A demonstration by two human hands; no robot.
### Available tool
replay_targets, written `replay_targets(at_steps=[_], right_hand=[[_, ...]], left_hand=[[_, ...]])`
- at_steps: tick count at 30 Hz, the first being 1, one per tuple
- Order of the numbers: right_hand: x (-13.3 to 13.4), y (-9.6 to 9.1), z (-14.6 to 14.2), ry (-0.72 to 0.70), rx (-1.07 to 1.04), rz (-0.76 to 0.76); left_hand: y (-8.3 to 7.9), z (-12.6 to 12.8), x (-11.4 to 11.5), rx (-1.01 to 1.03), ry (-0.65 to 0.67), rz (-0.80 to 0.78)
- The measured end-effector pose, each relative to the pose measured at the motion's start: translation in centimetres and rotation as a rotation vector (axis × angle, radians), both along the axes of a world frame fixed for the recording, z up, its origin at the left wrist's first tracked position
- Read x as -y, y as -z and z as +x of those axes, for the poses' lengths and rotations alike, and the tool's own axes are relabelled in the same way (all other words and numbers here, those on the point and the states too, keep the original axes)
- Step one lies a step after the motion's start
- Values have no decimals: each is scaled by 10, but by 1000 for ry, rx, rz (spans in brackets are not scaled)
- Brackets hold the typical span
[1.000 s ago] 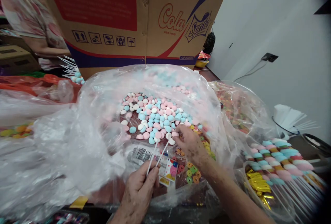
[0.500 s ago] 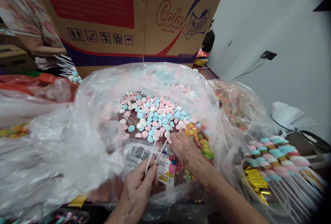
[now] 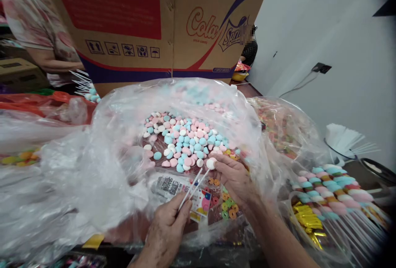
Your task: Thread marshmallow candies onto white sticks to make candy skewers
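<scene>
My left hand (image 3: pixel 167 231) pinches two thin white sticks (image 3: pixel 192 187) that point up and to the right. My right hand (image 3: pixel 233 177) holds a white round candy (image 3: pixel 211 163) against the tips of the sticks. Both hands work over a big clear plastic bag (image 3: pixel 108 169) that holds a heap of pink, blue and white candies (image 3: pixel 182 140). Small coloured ring candies (image 3: pixel 229 208) lie in the bag just under my right hand, beside a printed label (image 3: pixel 185 191).
A large cardboard box (image 3: pixel 154 24) stands behind the bag. At the right, finished candy skewers (image 3: pixel 334 189) lie in a container with gold wrappers (image 3: pixel 305 218). White sticks (image 3: pixel 349 142) fan out near the wall. Another person (image 3: pixel 40 32) stands at the back left.
My right hand has lifted a white candy out of the heap and brought it to the stick tips. The left hand has shifted slightly right with the sticks.
</scene>
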State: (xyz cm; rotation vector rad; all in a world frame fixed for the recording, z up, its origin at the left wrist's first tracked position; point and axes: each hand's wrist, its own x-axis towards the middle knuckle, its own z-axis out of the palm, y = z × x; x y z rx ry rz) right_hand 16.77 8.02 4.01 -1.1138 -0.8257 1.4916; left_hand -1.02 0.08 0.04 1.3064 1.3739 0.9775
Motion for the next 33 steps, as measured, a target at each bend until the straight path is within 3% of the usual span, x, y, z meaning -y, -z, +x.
replay_targets(at_steps=[10, 17, 23, 27, 33], right_hand=[[2, 3, -2, 1, 14, 37], [6, 11, 5, -76, 304, 161], [14, 6, 7, -174, 615, 365], [21, 11, 1, -146, 688, 458], [34, 25, -10, -95, 719, 420]], left_hand=[[6, 1, -1, -6, -14, -52], [2, 0, -1, -16, -12, -18], [5, 0, 0, -61, -43, -12], [11, -1, -1, -69, -50, 43], [13, -1, 0, -50, -76, 31]])
